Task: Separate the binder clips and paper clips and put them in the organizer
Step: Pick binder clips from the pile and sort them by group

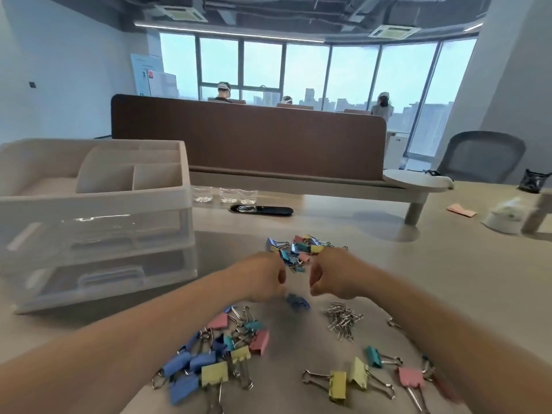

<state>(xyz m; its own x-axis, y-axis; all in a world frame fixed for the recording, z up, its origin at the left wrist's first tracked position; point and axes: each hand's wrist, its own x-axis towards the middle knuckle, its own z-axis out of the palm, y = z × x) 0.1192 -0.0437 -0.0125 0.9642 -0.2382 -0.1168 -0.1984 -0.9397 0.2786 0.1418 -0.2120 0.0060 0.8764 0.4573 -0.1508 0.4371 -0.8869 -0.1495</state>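
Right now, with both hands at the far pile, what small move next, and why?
Probably pull one clip from the far pile toward its matching heap: left hand and right hand both curl at that pile, and paper clips lie apart.

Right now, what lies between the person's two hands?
In the head view, the near end of the small binder clip pile shows between the left hand and right hand.

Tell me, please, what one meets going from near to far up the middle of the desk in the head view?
Pair of yellow binder clips → paper clips → left hand and right hand, level with each other → small binder clips → black oval inset → clear cups → brown partition.
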